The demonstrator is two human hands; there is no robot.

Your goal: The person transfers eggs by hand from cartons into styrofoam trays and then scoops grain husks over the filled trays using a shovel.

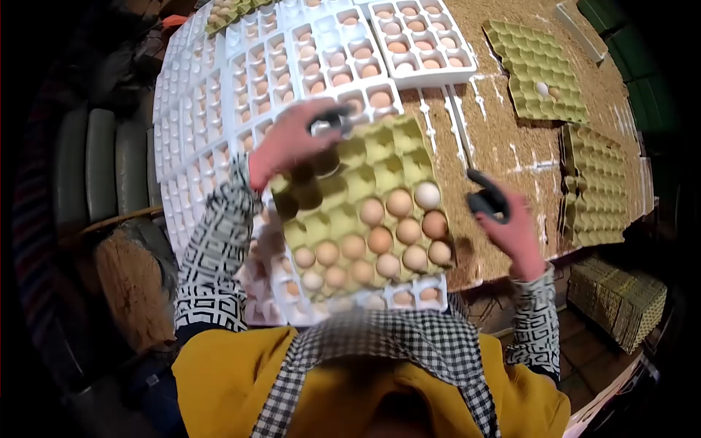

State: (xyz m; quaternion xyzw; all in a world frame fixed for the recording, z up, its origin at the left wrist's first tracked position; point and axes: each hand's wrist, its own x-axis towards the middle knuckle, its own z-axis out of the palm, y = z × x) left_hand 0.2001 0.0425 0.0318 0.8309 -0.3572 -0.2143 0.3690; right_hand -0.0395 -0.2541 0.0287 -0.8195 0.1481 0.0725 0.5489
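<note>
A yellow-green egg tray [343,193] lies in front of me on white foam trays, with several brown and pale eggs [380,239] in its near and right cups. Over the tray's far left part is my left hand [296,139], in a pink glove with dark fingertips; its fingers are curled and blurred, and what they hold, if anything, cannot be made out. My right hand [510,223], gloved the same way, is to the right of the tray above the brown board [504,153]. Its thumb and fingers are apart with nothing between them.
White foam trays with eggs [263,80] cover the left side. A separate foam box of eggs [423,44] stands at the back. On the right lie a green tray with two eggs [537,73] and another green tray [595,186]. Stacked cartons [617,299] stand below the table's right edge.
</note>
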